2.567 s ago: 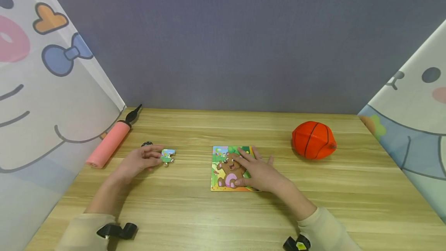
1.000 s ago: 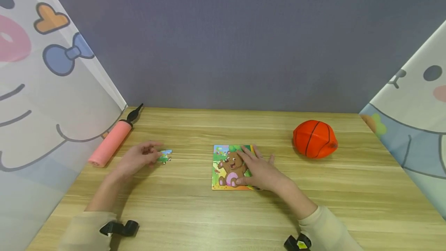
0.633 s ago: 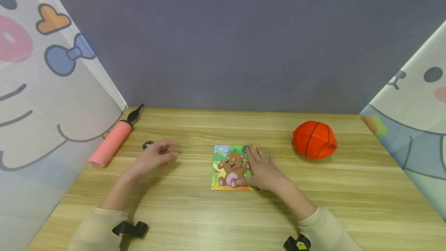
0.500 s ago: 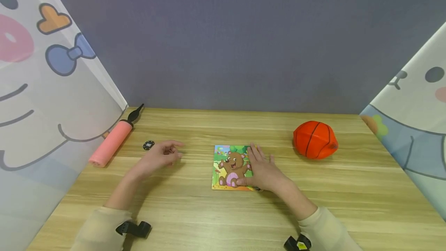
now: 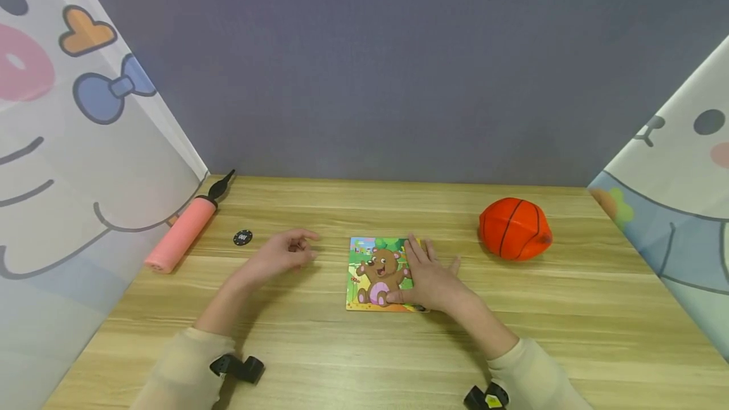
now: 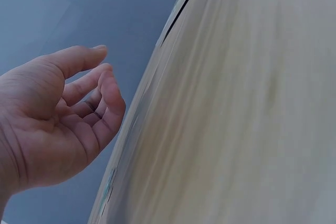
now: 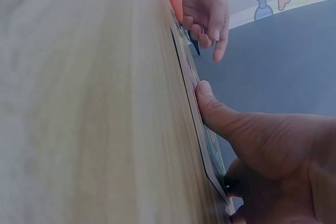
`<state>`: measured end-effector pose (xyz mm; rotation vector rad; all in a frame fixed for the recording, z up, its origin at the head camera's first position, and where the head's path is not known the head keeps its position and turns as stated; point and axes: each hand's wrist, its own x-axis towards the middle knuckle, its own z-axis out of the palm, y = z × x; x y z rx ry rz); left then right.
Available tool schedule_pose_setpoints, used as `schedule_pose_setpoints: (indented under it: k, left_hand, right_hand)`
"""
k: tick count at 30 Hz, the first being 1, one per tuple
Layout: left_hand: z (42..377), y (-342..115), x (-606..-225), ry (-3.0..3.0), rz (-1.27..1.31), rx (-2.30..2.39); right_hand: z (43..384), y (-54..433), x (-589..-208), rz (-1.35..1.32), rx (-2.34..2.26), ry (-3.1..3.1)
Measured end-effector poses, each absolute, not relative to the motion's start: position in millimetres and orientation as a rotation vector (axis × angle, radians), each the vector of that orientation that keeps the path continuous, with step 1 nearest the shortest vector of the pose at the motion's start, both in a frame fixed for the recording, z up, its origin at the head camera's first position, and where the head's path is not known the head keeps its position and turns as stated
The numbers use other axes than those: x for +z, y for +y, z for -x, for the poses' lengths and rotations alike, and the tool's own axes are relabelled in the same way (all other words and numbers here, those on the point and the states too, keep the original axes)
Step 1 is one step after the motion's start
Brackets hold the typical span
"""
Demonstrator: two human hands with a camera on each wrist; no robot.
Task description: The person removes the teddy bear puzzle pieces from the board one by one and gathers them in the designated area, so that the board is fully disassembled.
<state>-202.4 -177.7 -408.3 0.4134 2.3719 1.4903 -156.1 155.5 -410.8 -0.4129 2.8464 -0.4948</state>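
A square bear jigsaw puzzle (image 5: 370, 277) lies flat on the table, brown bear facing up. My right hand (image 5: 429, 280) rests on its right side, thumb on the picture and fingers stretched over the right edge. The right wrist view shows the thumb (image 7: 212, 106) touching the puzzle top. To the left of the puzzle my left hand (image 5: 281, 253) hovers, its fingers loosely bent, with nothing visible between thumb and fingertips in the left wrist view. A small teal-coloured patch (image 6: 108, 186) shows on the table beyond that hand; the head view hides that spot.
A black poker chip (image 5: 242, 237) lies left of my left hand. Farther left is a pink hand pump (image 5: 182, 236) with a black nozzle. A red, partly deflated basketball (image 5: 514, 228) sits at the right. A grey panel (image 5: 387, 81) stands behind the table (image 5: 319, 359).
My left hand, earlier pinching a puzzle piece, has moved right without a visible piece, uncovering the poker chip. My right hand's fingers have shifted from the bear's face to the puzzle's right edge.
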Motion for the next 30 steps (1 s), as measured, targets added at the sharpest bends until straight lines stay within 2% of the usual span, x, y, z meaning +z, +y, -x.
schedule_pose_setpoints:
  k: [30]
  left_hand:
    - [213, -109, -417, 2.275, -0.59, 1.476]
  right_hand:
    - [156, 154, -411, 0.378, -0.459, 2.84]
